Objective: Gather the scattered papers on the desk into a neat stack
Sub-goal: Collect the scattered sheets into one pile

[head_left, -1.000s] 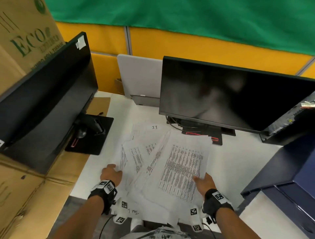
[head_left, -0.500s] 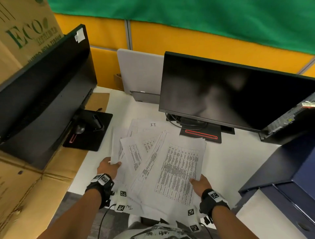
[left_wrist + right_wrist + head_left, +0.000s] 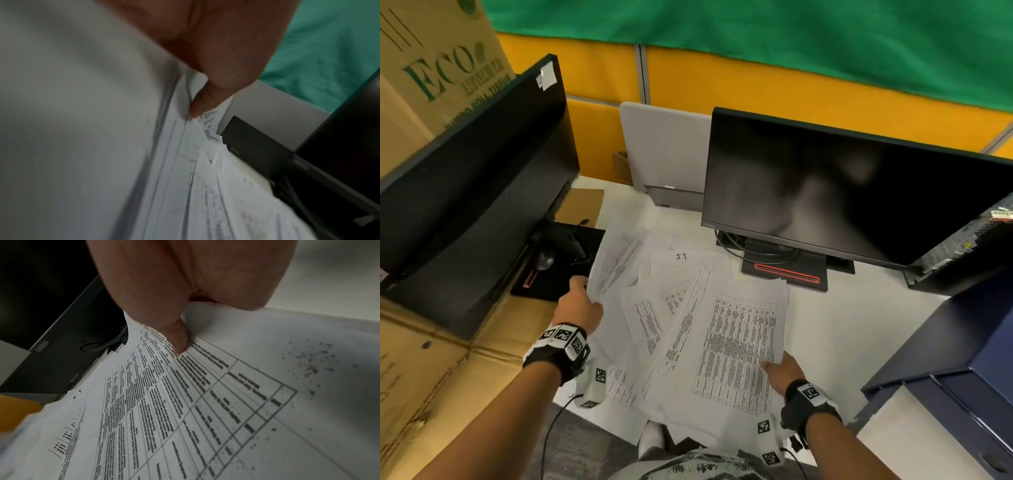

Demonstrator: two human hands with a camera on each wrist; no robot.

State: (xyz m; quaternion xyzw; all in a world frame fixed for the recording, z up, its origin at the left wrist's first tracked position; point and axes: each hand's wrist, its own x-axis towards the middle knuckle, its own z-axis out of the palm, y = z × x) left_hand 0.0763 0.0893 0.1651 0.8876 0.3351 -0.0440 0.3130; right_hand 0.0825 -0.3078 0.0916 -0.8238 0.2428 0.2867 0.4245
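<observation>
Several printed sheets (image 3: 688,322) lie fanned and overlapping on the white desk (image 3: 835,329), some hanging over its front edge. My left hand (image 3: 580,305) grips the left sheets (image 3: 185,162) by their edge and tilts them up; its thumb (image 3: 205,100) presses on them. My right hand (image 3: 780,371) pinches the right edge of the top sheet with a printed table (image 3: 739,349); the thumb (image 3: 176,337) lies on top of that table sheet (image 3: 185,402), the other fingers hidden beneath.
A black monitor (image 3: 842,192) on its stand (image 3: 787,274) is just behind the papers. A second monitor (image 3: 476,192) and its base (image 3: 561,263) stand left, with cardboard boxes (image 3: 431,377). A blue cabinet (image 3: 962,359) is at right.
My left hand moved forward and up, lifting the left sheets off the desk. My right hand shifted slightly while holding the table sheet's edge.
</observation>
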